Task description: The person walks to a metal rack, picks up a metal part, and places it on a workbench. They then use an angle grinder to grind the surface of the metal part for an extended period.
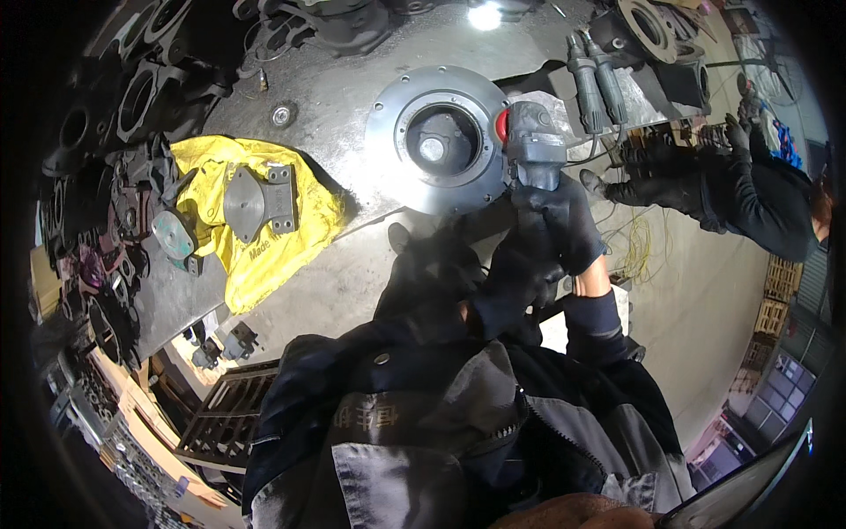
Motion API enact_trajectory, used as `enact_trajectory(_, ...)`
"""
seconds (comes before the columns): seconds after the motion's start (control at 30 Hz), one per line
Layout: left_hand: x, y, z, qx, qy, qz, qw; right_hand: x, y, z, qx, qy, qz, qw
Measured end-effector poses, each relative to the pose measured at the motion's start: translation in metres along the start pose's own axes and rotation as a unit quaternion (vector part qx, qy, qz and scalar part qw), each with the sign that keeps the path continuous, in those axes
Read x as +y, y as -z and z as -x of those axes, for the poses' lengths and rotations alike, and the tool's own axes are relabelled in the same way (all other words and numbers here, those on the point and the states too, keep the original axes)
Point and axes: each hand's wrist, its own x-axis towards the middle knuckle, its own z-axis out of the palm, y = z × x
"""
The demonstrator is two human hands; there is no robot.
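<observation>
Right hand (557,220), gloved, fist wrapped round grey grinder (535,145), tool at rim of round flange casting (438,138) on steel bench (335,97). Left hand (511,282), gloved, curled just below; its hold can't be made out. Casting's bore holds 1 hub. Yellow sack (264,256) bears 1 bracket (256,201).

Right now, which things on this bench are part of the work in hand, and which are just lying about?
In use:
right hand
grey power tool
round metal flange

Lying about:
yellow cloth with grey casting
two grey tool handles
dark castings
</observation>
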Motion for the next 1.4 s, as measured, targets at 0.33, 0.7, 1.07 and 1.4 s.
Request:
enact_trajectory(0.33,0.001,0.011,0.000,-0.046,0.032,-0.125,0.991,-0.009,-0.016,0.005,0.044,-0.089,-0.161,0.982)
enact_trajectory(0.7,-0.016,0.040,-0.016,-0.195,0.186,0.115,0.956,-0.005,-0.021,-0.019,0.074,-0.143,-0.236,0.958)
enact_trajectory(1.07,-0.021,0.043,-0.008,-0.185,0.237,0.147,0.942,-0.009,-0.019,0.011,0.103,-0.175,-0.263,0.943)
enact_trajectory(1.4,-0.028,0.011,0.008,-0.195,0.224,0.154,0.942,-0.001,-0.010,0.026,0.113,-0.201,-0.226,0.947)
